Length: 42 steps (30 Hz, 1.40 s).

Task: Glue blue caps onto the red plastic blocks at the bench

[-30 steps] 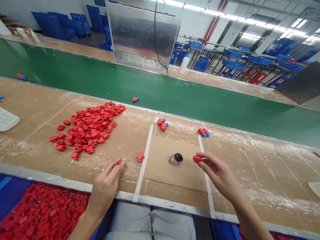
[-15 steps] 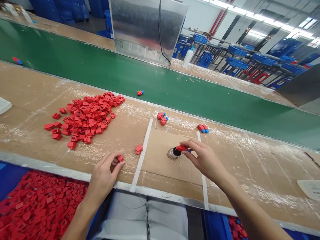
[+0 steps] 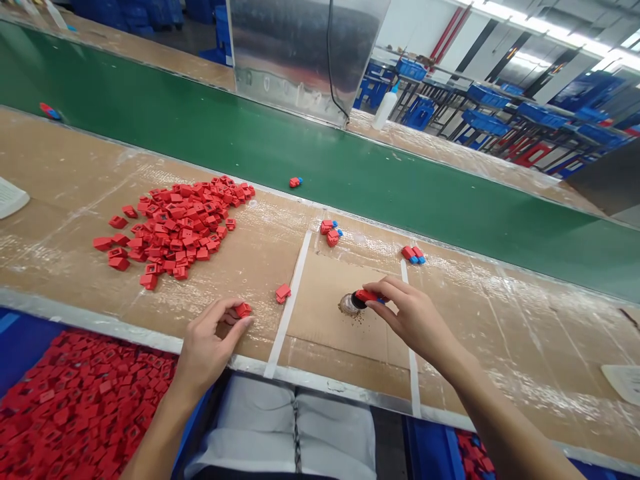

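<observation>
My left hand (image 3: 206,347) pinches a small red plastic block (image 3: 243,310) between thumb and fingers, low over the bench. In my right hand (image 3: 417,317) is a red and blue plastic piece (image 3: 367,295), its red end against the black top of a small clear jar-like object (image 3: 347,305). Brownish specks lie around that object on a cardboard sheet (image 3: 320,333). One loose red block (image 3: 283,293) rests beside the left tape strip. Two red and blue pieces (image 3: 332,237) lie behind the sheet, and another pair (image 3: 413,254) sits at its far right corner.
A large heap of red blocks (image 3: 183,223) covers the bench's left part. Beyond runs a green belt (image 3: 190,137) carrying a red and blue piece (image 3: 295,182). Blue bins of red parts (image 3: 85,400) stand below the near edge. A white bottle (image 3: 385,109) stands across the belt.
The piece in my right hand has come down onto the black top, where a small gap showed before. My left hand still holds its red block. The view has shifted slightly.
</observation>
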Each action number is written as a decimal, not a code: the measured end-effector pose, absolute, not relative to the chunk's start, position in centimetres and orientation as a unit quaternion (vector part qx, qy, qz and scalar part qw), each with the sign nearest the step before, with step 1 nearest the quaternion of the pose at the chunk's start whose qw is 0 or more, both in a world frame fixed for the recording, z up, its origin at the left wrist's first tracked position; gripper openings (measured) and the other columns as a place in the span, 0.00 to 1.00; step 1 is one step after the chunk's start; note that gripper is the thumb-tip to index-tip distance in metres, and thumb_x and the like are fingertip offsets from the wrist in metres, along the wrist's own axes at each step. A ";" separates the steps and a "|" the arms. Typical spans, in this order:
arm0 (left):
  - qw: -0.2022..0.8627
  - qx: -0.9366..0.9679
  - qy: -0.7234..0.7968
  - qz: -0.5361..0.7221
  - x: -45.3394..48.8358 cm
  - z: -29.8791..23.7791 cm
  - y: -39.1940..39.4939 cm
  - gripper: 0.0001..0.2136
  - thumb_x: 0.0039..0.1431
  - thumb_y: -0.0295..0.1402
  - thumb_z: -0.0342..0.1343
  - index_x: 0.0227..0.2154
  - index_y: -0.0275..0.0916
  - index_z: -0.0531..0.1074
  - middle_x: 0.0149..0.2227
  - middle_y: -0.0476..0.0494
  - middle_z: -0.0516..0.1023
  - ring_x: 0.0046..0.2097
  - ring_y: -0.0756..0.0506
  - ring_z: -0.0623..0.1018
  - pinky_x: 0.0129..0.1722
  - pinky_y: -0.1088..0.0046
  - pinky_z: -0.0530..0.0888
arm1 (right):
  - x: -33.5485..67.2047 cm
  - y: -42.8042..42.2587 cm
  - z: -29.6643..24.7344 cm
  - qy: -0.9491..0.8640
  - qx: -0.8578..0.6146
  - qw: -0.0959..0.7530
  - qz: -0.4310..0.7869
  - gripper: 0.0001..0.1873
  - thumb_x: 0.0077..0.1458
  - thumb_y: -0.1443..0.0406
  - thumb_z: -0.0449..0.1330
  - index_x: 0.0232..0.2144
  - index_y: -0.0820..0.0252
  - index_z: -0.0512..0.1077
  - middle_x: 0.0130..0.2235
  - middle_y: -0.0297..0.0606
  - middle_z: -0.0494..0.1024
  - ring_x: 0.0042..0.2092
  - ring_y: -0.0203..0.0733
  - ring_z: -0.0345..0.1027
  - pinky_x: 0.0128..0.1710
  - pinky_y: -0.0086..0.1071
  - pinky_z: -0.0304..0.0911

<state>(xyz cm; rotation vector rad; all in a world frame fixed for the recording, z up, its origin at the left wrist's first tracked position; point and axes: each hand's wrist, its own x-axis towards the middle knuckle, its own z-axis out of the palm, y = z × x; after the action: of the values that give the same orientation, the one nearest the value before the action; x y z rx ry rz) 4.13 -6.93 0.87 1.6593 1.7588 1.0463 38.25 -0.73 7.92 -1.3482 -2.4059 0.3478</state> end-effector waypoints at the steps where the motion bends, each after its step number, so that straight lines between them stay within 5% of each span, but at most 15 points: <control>1: 0.256 0.605 0.647 0.388 4.1 0.8 -7.0 0.12 0.59 0.42 0.59 0.41 0.40 0.73 0.35 0.46 0.78 0.35 0.45 0.78 0.40 0.68 0.76 | 38.3 -0.7 7.9 -0.852 -0.477 0.179 0.123 0.10 0.67 0.62 0.50 0.44 0.56 0.70 0.39 0.42 0.74 0.39 0.46 0.69 0.37 0.39 0.66; 26: 0.690 0.340 0.399 0.500 14.9 1.8 -6.2 0.17 0.50 0.35 0.68 0.42 0.38 0.74 0.37 0.43 0.80 0.36 0.47 0.78 0.39 0.70 0.77 | 38.3 -0.8 8.1 -0.858 -0.469 0.184 0.094 0.09 0.67 0.61 0.51 0.41 0.56 0.69 0.38 0.42 0.75 0.38 0.45 0.70 0.35 0.38 0.66; 42: 0.733 0.328 0.379 0.460 16.4 0.9 -6.2 0.16 0.49 0.34 0.69 0.42 0.37 0.77 0.36 0.43 0.82 0.37 0.48 0.78 0.42 0.70 0.75 | 36.5 -5.2 8.3 -0.760 -0.508 0.328 0.236 0.10 0.64 0.60 0.57 0.46 0.56 0.73 0.41 0.42 0.77 0.36 0.43 0.71 0.36 0.37 0.69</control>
<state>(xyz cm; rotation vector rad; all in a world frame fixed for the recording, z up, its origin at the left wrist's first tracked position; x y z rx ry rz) 16.38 -6.20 0.88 0.7225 0.8335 1.0126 36.53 -5.19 8.33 -1.3310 -1.9905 0.6187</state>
